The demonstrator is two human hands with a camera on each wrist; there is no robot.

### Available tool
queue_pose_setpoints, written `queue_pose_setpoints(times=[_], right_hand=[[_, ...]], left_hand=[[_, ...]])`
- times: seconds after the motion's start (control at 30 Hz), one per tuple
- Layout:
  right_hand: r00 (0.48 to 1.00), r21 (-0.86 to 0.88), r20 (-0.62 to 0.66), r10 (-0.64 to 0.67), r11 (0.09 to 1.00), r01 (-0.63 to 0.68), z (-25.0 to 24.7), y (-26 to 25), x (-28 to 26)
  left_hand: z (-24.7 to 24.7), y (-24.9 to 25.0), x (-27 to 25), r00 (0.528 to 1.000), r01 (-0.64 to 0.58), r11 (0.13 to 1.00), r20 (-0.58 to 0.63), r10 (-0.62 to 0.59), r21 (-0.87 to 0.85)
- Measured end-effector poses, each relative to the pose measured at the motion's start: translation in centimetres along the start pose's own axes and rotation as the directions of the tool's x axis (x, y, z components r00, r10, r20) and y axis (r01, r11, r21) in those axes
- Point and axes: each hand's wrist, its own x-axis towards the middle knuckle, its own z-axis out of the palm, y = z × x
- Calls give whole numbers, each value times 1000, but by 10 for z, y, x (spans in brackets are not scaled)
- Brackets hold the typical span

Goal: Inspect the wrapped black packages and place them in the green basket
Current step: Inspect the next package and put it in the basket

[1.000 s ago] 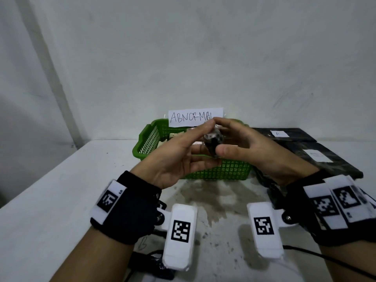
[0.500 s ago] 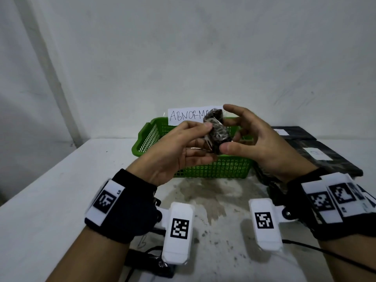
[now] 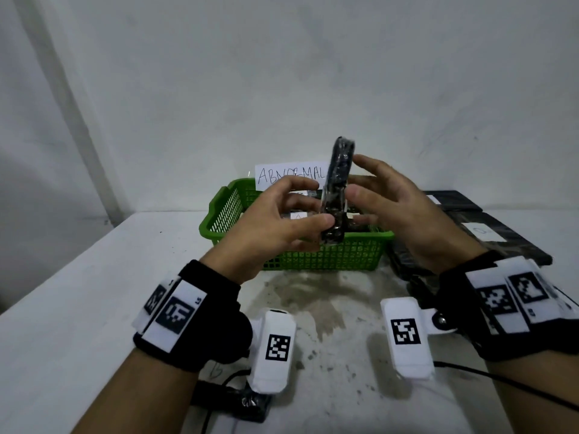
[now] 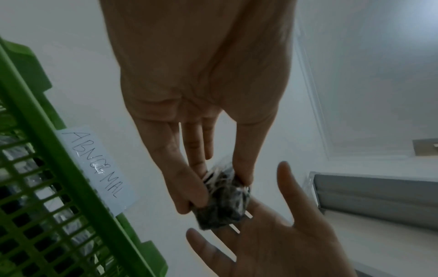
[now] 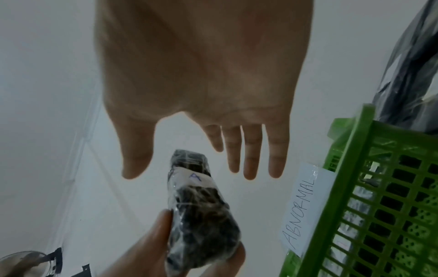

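A black package (image 3: 338, 189) wrapped in clear film stands upright above the green basket (image 3: 329, 255). My left hand (image 3: 300, 220) pinches its lower end between thumb and fingers; the left wrist view shows the same package (image 4: 222, 202) in that pinch. My right hand (image 3: 376, 195) is spread open just right of the package, and its straight fingers (image 5: 251, 159) stay apart from it. A white label marked "A" (image 5: 192, 178) sits on the package (image 5: 201, 206). More wrapped packages (image 3: 300, 214) lie inside the basket.
A paper sign reading "ABNORMAL" (image 3: 291, 177) is fixed to the basket's far rim. A stack of flat black packages (image 3: 488, 233) lies on the white table to the right. A black device with a cable (image 3: 232, 399) sits at the near edge.
The package has risen and turned upright. My right hand has let go of it and opened, leaving it in my left hand alone.
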Motion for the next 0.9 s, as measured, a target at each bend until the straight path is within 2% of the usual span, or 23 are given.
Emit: queue_pose_setpoints(times=[0.1, 0.27, 0.37, 0.43, 0.57, 0.73, 0.8, 0.9], right_hand=[[1000, 0, -12, -12, 1000, 12, 1, -2, -1], [986, -78, -97, -139, 988, 132, 6, 0, 0], [983, -123, -106, -147, 983, 133, 9, 0, 0], [989, -122, -95, -111, 988, 99, 9, -6, -2], [998, -57, -62, -27, 998, 23, 6, -25, -7], [980, 96, 54, 191, 976, -195, 6, -27, -5], [967, 121, 129, 219, 965, -234, 6, -23, -5], [957, 161, 221, 188, 961, -226, 3, -18, -7]], left_hand=[[0, 0, -1, 1000, -14, 998, 25, 12, 60], [0, -3, 0, 999, -46, 987, 18, 44, 156], [-2, -6, 2, 998, -54, 982, 18, 52, 180], [-3, -5, 1, 997, -78, 976, 17, 76, 202], [-5, 0, 0, 978, -203, 942, 3, 210, 267], [-10, -2, 1, 947, -313, 902, 26, 320, 297], [-8, -2, 0, 928, -363, 860, 59, 367, 358], [-5, -1, -1, 904, -414, 815, 81, 419, 405]])
